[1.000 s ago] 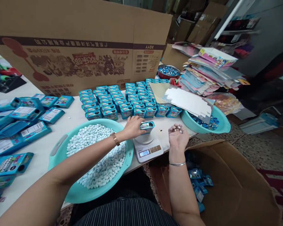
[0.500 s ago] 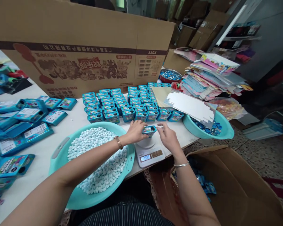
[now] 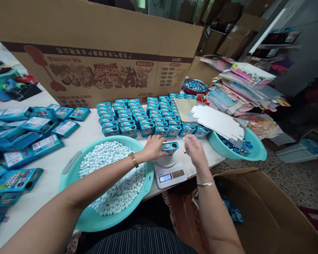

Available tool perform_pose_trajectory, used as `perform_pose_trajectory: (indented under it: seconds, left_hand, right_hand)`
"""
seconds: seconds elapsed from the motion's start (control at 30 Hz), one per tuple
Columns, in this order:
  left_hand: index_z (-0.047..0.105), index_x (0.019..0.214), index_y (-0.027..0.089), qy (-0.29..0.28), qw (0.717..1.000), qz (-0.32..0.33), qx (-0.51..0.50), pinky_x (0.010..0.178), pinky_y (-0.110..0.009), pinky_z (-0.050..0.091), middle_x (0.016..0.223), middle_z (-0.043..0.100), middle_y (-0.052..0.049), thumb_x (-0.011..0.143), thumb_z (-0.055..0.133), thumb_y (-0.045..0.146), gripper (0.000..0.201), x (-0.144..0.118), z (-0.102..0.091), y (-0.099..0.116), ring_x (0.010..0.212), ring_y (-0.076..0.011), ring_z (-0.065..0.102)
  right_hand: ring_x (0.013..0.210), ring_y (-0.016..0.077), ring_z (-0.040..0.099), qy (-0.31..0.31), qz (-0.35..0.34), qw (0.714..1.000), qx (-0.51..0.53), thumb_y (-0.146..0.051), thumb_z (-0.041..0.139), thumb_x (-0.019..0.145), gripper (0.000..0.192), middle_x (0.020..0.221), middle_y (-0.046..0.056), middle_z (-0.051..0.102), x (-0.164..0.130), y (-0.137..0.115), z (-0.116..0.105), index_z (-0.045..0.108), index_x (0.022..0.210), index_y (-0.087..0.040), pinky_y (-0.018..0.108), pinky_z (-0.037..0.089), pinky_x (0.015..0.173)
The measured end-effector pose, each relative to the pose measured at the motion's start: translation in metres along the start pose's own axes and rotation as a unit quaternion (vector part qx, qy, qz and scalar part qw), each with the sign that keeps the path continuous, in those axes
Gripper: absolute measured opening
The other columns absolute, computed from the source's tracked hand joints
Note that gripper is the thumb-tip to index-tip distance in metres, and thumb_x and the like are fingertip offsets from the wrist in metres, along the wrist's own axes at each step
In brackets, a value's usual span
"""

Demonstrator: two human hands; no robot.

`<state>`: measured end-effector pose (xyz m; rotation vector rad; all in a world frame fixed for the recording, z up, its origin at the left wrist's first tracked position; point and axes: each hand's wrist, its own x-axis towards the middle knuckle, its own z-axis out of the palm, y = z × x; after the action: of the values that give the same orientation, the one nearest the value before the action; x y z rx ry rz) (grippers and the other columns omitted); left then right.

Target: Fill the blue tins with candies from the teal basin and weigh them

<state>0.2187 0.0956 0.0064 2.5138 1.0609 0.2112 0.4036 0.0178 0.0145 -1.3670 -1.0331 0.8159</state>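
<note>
The left hand [image 3: 152, 147] grips a blue tin [image 3: 170, 148] resting on the scale [image 3: 169, 171], steadying it hole-up for weighing. The right hand [image 3: 194, 151] hovers just right of it, fingers loosely curled; contents unclear. A basin [image 3: 69, 169] of pellets lies near left.

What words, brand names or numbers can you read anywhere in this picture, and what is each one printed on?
"XOYX", upside down, in mirror-symmetric letters: on the band of the big brown cardboard carton behind the table.
Digits on the small white digital scale: lit display, blurred, unreadable.
Chinese line and cartoon logo on the carton: upside down, too blurred.
Small blue tin held by the left hand: print too small.
Flat blue boxes: labels too small.
</note>
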Motion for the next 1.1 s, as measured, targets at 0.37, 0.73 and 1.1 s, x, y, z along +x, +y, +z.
perform_pose_trajectory:
  seconds: [0.37,0.73,1.1]
  left_hand:
    - [0.053,0.132,0.024,-0.01,1.0,0.005,0.004,0.105,-0.048,0.037,0.128,0.059,-0.011,0.079,0.07,0.048,0.061,0.001,-0.003,0.003,0.122,-0.0335,0.052]
    - [0.053,0.132,0.022,-0.013,1.0,0.012,0.005,0.105,-0.049,0.037,0.128,0.059,-0.012,0.078,0.072,0.049,0.063,0.007,0.006,0.004,0.123,-0.0331,0.052]
    - [0.066,0.109,0.023,0.033,0.999,0.031,-0.026,0.095,-0.034,0.048,0.116,0.071,-0.004,0.086,0.064,0.041,0.029,0.004,-0.019,0.008,0.112,-0.0233,0.063]
  right_hand:
    - [0.045,0.0056,0.038,0.185,0.165,0.883,0.399,-0.02,0.059,0.079,0.008,0.066,-0.006,0.045,-0.046,0.043,-0.059,0.05,0.077,-0.02,0.015,0.032,0.039]
    - [0.048,0.0061,0.043,0.243,0.165,0.87,0.396,-0.029,0.056,0.088,0.017,0.067,-0.006,0.045,-0.046,0.047,-0.058,0.048,0.076,-0.02,0.017,0.04,0.045]
    - [0.044,0.0082,0.037,0.202,0.15,0.897,0.364,-0.027,0.06,0.08,0.016,0.062,-0.005,0.038,-0.034,0.057,-0.054,0.049,0.068,-0.021,0.02,0.036,0.037]
